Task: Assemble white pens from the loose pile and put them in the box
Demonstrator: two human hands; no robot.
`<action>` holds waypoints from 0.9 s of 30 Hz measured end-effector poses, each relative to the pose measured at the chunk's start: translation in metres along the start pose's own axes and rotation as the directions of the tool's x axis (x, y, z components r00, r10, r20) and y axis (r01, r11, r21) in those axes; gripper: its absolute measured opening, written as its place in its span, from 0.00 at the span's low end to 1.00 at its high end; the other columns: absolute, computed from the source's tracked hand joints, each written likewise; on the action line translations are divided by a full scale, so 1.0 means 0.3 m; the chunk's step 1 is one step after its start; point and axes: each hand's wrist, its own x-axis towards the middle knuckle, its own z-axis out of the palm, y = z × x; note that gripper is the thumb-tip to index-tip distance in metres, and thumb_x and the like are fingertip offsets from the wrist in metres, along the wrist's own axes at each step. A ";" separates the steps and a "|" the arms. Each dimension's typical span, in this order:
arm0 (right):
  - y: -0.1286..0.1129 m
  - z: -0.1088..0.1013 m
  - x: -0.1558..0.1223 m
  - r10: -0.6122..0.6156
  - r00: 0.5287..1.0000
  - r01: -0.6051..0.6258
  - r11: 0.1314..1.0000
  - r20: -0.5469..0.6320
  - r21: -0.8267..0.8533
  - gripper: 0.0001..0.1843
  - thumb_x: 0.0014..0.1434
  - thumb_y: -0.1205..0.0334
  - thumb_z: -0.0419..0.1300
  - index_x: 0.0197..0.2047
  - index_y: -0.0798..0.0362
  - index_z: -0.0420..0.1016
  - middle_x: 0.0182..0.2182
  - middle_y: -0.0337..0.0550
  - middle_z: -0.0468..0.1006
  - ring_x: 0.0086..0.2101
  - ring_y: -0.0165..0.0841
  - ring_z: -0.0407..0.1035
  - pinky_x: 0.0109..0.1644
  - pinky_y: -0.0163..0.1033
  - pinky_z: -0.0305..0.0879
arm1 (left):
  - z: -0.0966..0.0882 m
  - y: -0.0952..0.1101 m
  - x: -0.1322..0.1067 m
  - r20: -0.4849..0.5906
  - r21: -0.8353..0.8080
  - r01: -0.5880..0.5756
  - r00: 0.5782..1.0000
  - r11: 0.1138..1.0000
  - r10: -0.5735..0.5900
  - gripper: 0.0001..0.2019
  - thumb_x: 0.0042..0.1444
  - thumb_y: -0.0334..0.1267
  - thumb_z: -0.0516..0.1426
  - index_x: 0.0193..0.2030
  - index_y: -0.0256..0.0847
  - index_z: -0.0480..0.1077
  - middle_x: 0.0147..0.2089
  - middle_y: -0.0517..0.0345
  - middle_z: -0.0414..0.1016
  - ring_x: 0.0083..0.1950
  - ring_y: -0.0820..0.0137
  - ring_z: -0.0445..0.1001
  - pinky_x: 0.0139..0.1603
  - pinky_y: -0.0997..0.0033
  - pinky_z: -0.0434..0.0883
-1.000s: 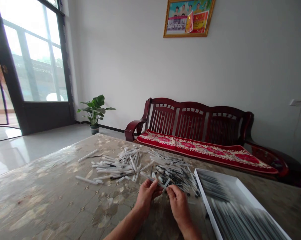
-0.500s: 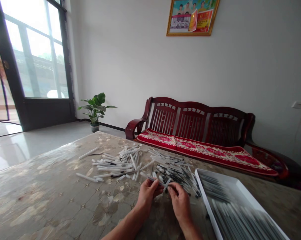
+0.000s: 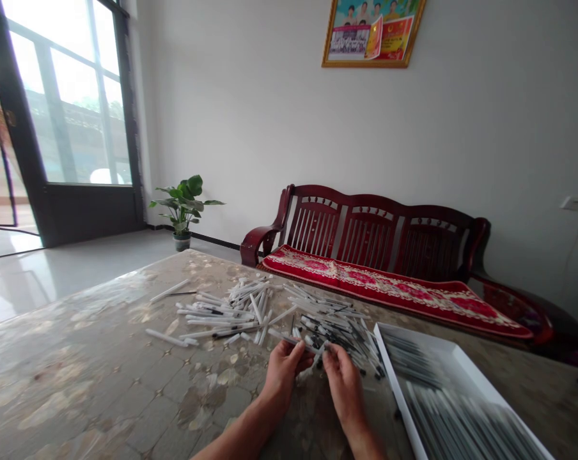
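Observation:
My left hand (image 3: 285, 369) is closed around a whitish pen (image 3: 283, 335), whose end sticks out to the left past the thumb. Close beside it, my right hand (image 3: 343, 377) pinches a small clear piece that looks like a pen cap (image 3: 323, 349), at the other end of the pen. The fingers partly hide where the two parts meet. Just beyond my hands lie loose white pen parts (image 3: 222, 316) and a heap of pens with dark ends (image 3: 334, 332). Right of my right hand, a white open box (image 3: 389, 367) holds rows of grey pens (image 3: 466, 415).
The table (image 3: 101, 383) has a patterned, glossy cover. A few separate pen pieces (image 3: 167, 337) lie at the left of the heap. Behind the table stand a dark red wooden bench (image 3: 366, 230) with a red runner (image 3: 356, 275) and a potted plant (image 3: 183, 204).
My right fingers have turned the small clear piece, which pointed down and left across the pen before and now sits more covered by the fingertips. My left hand has barely moved.

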 end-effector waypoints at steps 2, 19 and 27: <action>0.002 0.000 0.002 0.015 1.000 -0.015 0.998 0.009 -0.059 0.26 0.60 0.41 0.51 0.34 0.54 0.78 0.26 0.44 0.80 0.27 0.36 0.72 0.31 0.36 0.66 | 0.000 -0.003 0.003 0.001 0.004 0.000 1.000 1.000 0.000 0.22 0.31 0.48 0.72 0.29 0.37 0.71 0.25 0.58 0.79 0.26 0.71 0.77 0.31 0.73 0.75; 0.011 -0.018 0.022 -0.400 0.916 0.385 0.904 -0.046 -0.189 0.12 0.62 0.57 0.55 0.37 0.50 0.79 0.33 0.46 0.81 0.36 0.37 0.76 0.44 0.40 0.71 | -0.002 0.005 0.010 -0.140 -0.065 0.047 0.989 0.997 -0.055 0.14 0.45 0.42 0.68 0.26 0.38 0.68 0.25 0.56 0.78 0.27 0.70 0.78 0.31 0.74 0.76; 0.076 -0.036 0.040 -0.194 0.975 0.161 0.956 -0.113 -0.247 0.18 0.58 0.51 0.56 0.43 0.53 0.78 0.37 0.50 0.81 0.34 0.39 0.75 0.40 0.42 0.71 | -0.016 -0.001 0.020 -0.118 -0.029 -0.024 0.993 0.999 0.021 0.17 0.41 0.42 0.70 0.31 0.37 0.70 0.28 0.56 0.79 0.29 0.69 0.79 0.31 0.72 0.77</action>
